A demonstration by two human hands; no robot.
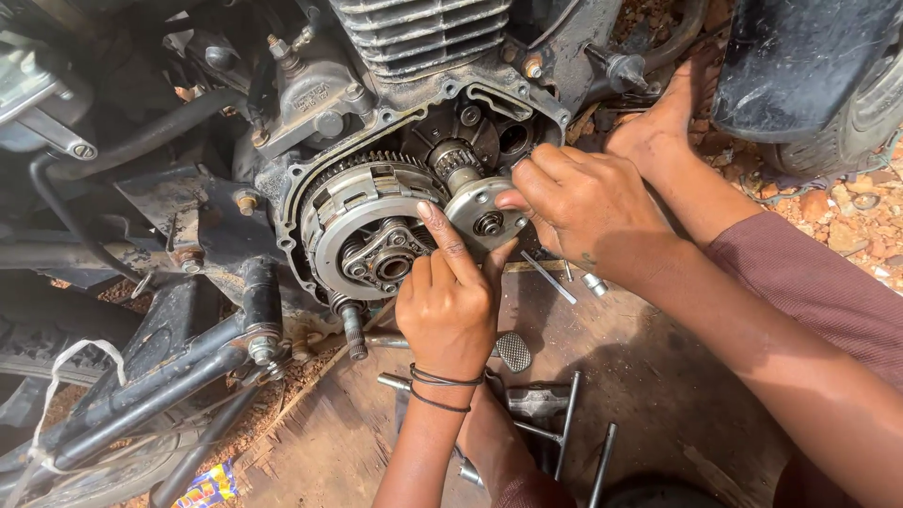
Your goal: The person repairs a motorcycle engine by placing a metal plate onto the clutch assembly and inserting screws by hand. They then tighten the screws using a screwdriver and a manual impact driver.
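Showing round grey ribbed metal clutch assembly [376, 235] in open engine case; left hand [450, 301], fingers half-curled, index finger on small round silver metal gear plate [484, 214]; right hand [588, 202] pinches plate's right edge.

One small crumpled wrapper [209, 486] at the bottom edge, left of centre, lying on reddish gravel beneath the dark metal bars of a motorcycle frame [160, 376]. Glossy and creased, mostly yellow and blue with touches of red and white. Partly cut off by the picture's lower edge, so full shape impossible to tell. Raised lettering cast into a grey metal engine cover [315, 99] near the top, left of centre. No other packages, and no signs or screens anywhere.
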